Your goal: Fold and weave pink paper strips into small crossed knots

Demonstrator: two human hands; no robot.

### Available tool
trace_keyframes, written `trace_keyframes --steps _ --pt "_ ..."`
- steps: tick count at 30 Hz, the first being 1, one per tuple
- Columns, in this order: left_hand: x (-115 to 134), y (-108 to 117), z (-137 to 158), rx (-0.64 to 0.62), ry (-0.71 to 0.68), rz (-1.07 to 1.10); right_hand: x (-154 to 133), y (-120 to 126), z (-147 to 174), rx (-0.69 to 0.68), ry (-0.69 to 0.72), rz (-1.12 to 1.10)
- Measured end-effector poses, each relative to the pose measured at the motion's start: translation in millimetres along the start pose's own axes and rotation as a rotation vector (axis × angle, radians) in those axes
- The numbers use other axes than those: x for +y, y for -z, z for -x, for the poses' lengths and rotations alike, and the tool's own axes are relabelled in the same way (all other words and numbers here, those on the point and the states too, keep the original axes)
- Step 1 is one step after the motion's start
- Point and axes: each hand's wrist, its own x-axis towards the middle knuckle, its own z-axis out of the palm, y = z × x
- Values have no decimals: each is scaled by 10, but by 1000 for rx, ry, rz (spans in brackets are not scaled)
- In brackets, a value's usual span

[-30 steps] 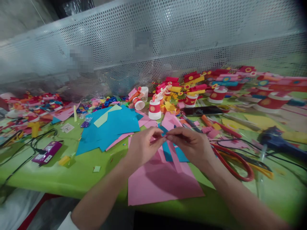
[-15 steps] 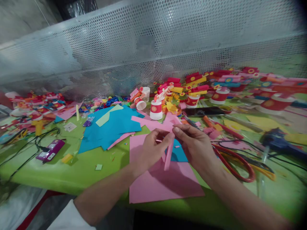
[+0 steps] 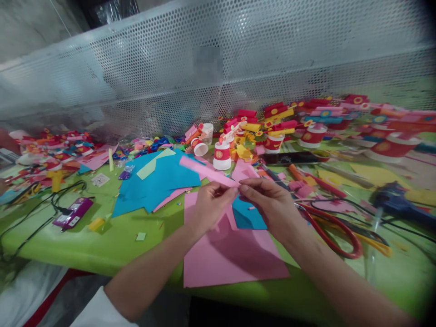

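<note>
A long pink paper strip slants up and left from my fingertips, with part of it hanging behind my left hand. My left hand pinches the strip between thumb and fingers. Right beside it, my right hand is closed at the same end of the strip, its thumb and forefinger pressed together. Under both hands lies a pink paper sheet, with a blue paper piece on its far side. Just beyond stands an upturned white paper cup with a red band.
Blue paper sheets lie to the left, near a purple power strip with black cables. Red-handled scissors and a blue glue gun lie to the right. Several decorated cups stand along the perforated metal panel.
The strip's hanging length has swung up and away, and the strip now points to the upper left. My hands stay in nearly the same place, fingertips together.
</note>
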Motion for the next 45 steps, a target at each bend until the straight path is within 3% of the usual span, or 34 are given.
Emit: trace_keyframes --steps 4,10,14,16,20,22,23,24,26,27,29,31,34,40,45 --pt "85 93 -9 -91 21 -158 -64 78 -24 -35 -13 167" --pt "211 200 26 -257 11 -385 -97 140 -63 -229 27 407" --pt "224 215 -4 -288 -23 -526 -66 153 -70 -217 65 427" --pt "215 226 -19 -208 -189 -639 -63 146 -60 -156 57 372" --pt "219 237 58 249 -776 -822 -78 122 -45 6 45 229" --pt "224 195 147 318 -907 -755 -75 108 -48 63 46 159" --pt "218 156 189 244 -883 -684 -68 101 -51 78 48 118" --pt "205 107 220 99 -776 -601 -57 92 -53 86 50 74" --pt "152 -8 238 -143 -351 -404 -29 74 -53 91 51 -18" --pt "116 -64 225 -182 -149 -269 -15 63 -50 94 52 -58" --pt "40 -152 173 -140 34 22 7 42 -37 94 55 -116" --pt "-20 -198 119 -84 59 203 18 22 -19 88 66 -146" --pt "-61 -207 82 -13 65 311 18 -4 10 78 92 -114" --pt "-69 -156 75 61 58 347 -18 -56 66 49 77 -55" --pt "-56 -87 65 47 48 299 -64 -42 93 -6 18 -91"
